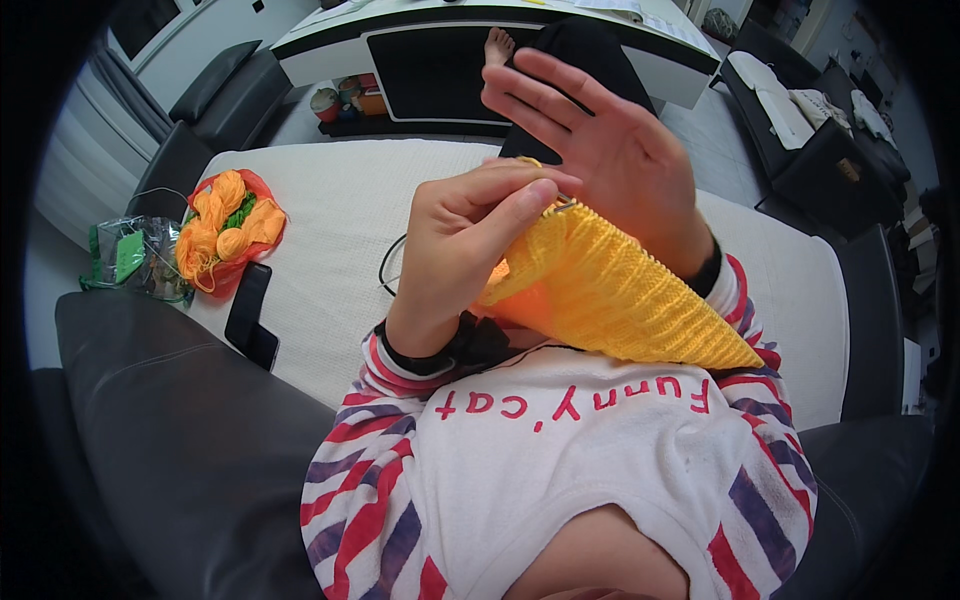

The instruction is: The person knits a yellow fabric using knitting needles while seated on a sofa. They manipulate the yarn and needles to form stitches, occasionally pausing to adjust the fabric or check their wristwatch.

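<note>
My left hand (465, 240), at the middle, pinches a metal knitting needle (564, 202) and the top corner of a yellow ribbed knitted piece (622, 285) between thumb and fingers. The knitting hangs down to the right, across my forearm and the shirt front. Behind its upper edge my right hand (600, 135) is raised, palm towards me and fingers spread, with nothing visible in its grasp. A thin dark cord (388, 262) loops out left of my left wrist. Orange and green yarn (225, 217) lies in a red plastic bag at the left.
A dark phone (251, 307) lies on the white seat cover (337, 225), beside the yarn and a clear plastic packet (139, 255). Black leather cushions (180, 420) border the seat. Beyond stands a white and black table (322, 67); a bare foot (499, 45) shows before it.
</note>
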